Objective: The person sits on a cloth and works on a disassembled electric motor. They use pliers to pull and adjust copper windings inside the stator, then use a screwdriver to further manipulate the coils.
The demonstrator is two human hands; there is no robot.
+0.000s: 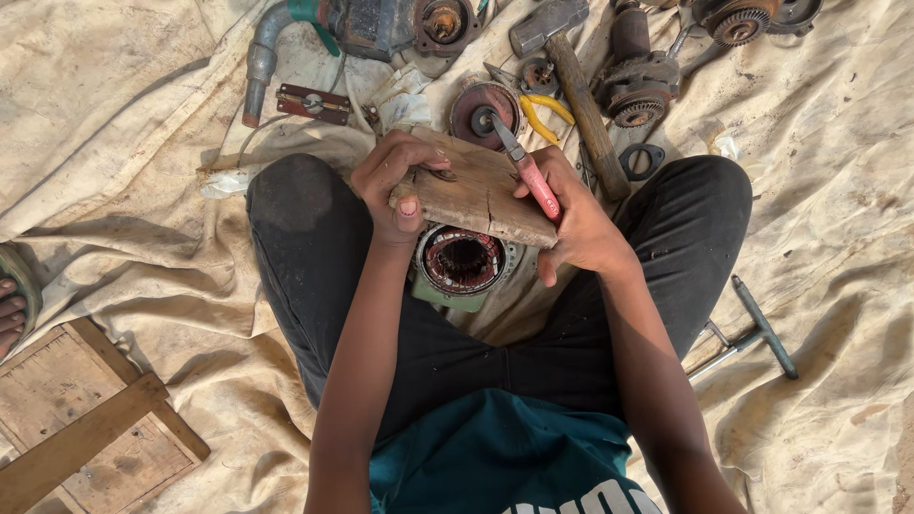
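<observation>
Wooden block (481, 195): rough, weathered, matt grey-brown, with chipped edges. Pliers (526, 171): dull steel jaws, smooth red plastic grips. Motor stator (462, 262): bare metal rim around coppery, faintly glossy windings (the green housing below looks painted). Hammer (571, 81): dark pitted metal head, worn matt wooden handle. Geared armature (636, 86): rusty, greasy metal, rough at the teeth. T-handled tool (757, 328): plain grey metal, matt. Ground sheet (143, 190): coarse off-white cloth, creased, stained and dusty. Pallet (81, 419): unfinished pale wood, rough-sawn. Trousers (314, 257): black matt fabric, dusted grey at the knee. Shirt (495, 457): teal knit cloth.
</observation>
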